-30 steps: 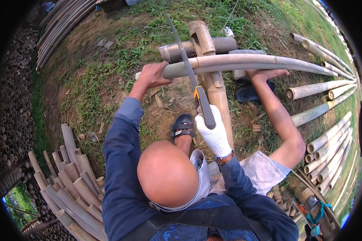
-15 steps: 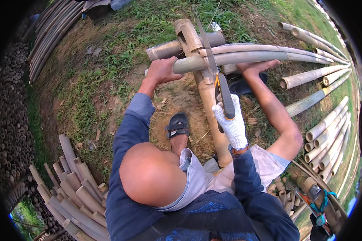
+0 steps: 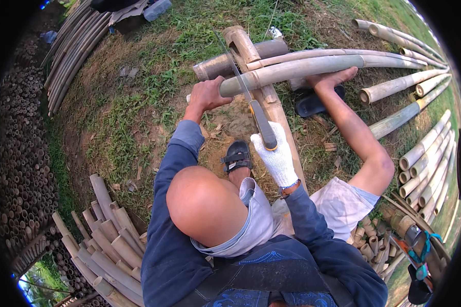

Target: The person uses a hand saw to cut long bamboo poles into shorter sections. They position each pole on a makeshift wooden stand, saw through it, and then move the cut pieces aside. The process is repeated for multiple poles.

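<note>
My bare left hand (image 3: 208, 97) is wrapped round a long greenish bamboo pole (image 3: 307, 67) near its left end. My right hand (image 3: 276, 156), in a white knitted glove, grips the dark grey and yellow handle of a handsaw (image 3: 263, 124). The saw's long blade slants up and left across the pole, just right of my left hand. Whether its teeth are in a cut, I cannot tell. The pole lies across a thick bamboo support (image 3: 279, 112). A thinner bamboo length (image 3: 292, 55) lies along its far side. My bare right foot (image 3: 334, 78) is against the pole.
Another bamboo crosspiece (image 3: 241, 59) lies beyond the support. An empty sandal (image 3: 312, 102) is under my right foot. Cut bamboo lengths (image 3: 426, 163) lie at right, with more bamboo (image 3: 110, 245) at lower left. Long thin poles (image 3: 77, 56) are stacked at far left.
The saw and my gloved hand have shifted left, and the blade now crosses the pole closer to my left hand. The saw's handle tilts more to the left.
</note>
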Action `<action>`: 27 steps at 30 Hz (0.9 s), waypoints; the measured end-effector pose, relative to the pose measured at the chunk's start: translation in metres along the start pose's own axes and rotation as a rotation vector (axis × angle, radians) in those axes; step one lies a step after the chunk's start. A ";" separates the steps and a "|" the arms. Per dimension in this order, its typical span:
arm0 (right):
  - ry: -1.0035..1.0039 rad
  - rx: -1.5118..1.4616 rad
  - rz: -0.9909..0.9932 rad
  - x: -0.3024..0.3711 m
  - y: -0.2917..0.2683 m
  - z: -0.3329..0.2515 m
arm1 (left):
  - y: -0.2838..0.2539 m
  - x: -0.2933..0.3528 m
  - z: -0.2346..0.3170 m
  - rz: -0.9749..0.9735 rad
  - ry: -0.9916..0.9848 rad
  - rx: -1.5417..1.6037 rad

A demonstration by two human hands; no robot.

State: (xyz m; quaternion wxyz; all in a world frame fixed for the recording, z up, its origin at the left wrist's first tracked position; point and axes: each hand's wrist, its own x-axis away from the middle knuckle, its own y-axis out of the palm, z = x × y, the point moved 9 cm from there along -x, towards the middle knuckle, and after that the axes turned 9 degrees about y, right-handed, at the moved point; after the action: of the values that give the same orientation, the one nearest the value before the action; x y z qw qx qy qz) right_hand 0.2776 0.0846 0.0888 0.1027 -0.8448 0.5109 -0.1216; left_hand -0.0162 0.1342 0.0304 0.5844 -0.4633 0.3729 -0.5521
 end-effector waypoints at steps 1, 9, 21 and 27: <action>0.010 -0.002 -0.009 0.002 -0.005 -0.004 | 0.001 0.001 -0.001 -0.005 -0.004 -0.003; -0.015 -0.007 0.059 0.012 -0.021 -0.006 | 0.001 -0.001 0.003 0.025 0.018 -0.039; -0.026 -0.072 0.093 0.041 -0.037 -0.022 | 0.002 -0.002 0.005 -0.012 0.013 -0.089; 0.035 0.104 0.026 0.110 -0.049 -0.023 | 0.000 0.006 0.001 0.013 0.022 -0.066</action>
State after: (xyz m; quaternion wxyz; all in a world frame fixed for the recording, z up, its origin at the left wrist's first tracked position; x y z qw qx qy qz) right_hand 0.3603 0.0081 0.1365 0.1389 -0.8295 0.5164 -0.1615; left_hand -0.0142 0.1287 0.0310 0.5682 -0.4738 0.4002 -0.5408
